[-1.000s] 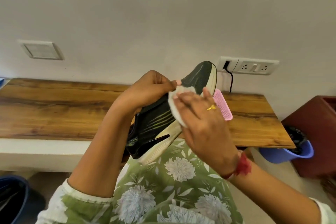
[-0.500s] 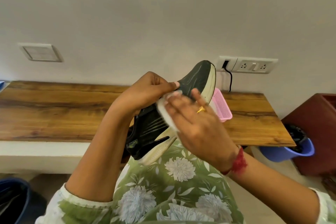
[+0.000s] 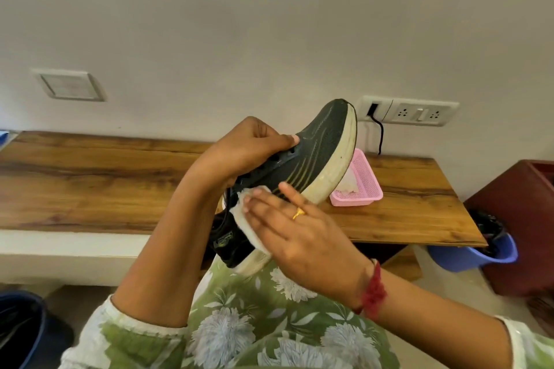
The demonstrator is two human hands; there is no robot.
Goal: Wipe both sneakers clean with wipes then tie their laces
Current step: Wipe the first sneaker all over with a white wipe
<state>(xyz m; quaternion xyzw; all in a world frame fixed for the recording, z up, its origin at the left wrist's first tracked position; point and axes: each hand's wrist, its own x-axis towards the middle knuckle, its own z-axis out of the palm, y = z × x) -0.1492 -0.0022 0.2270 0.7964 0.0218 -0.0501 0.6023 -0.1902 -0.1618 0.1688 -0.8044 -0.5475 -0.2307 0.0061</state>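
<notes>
Well, the fingers [image 3: 265, 204] of my right hand [image 3: 302, 234] lie straight, pressing the wipe [image 3: 244, 220] flat against the sneaker [image 3: 317, 153] near its heel. My left hand [image 3: 248, 147] is curled round the lace area, gripping it. The sneaker hangs toe-up over my lap, in front of the table [image 3: 90, 183]. I judge it light, with a soft, yielding upper and a stiff sole, so I'd grip at the laces or the sole edge.

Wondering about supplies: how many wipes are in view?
2. One wipe is pressed on the sneaker under the right hand; a second wipe lies in the pink basket on the table. More may be hidden.
</notes>
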